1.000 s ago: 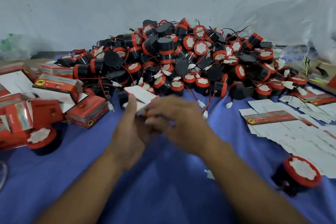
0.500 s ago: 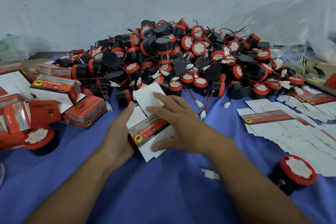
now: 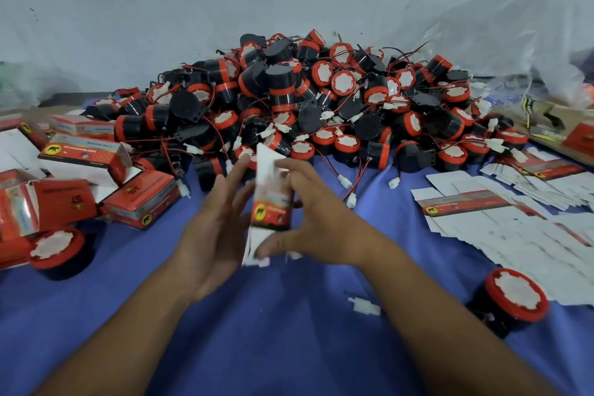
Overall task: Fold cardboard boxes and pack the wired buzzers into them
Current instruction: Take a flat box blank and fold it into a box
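Observation:
A flat red-and-white cardboard box blank stands nearly upright between my hands over the blue cloth. My right hand grips it, fingers on its far side and thumb curled under its lower edge. My left hand is spread with straight fingers against the blank's left edge. A big heap of black-and-red wired buzzers lies behind. One loose buzzer stands at the near right, another at the near left.
Folded red boxes crowd the left side. A spread of flat white box blanks covers the right. A loose white connector lies on the blue cloth near my right forearm. A grey wall stands behind the heap.
The blank lay flat under my hands half a second ago. It has been lifted and turned onto its edge, with my left hand opening out beside it.

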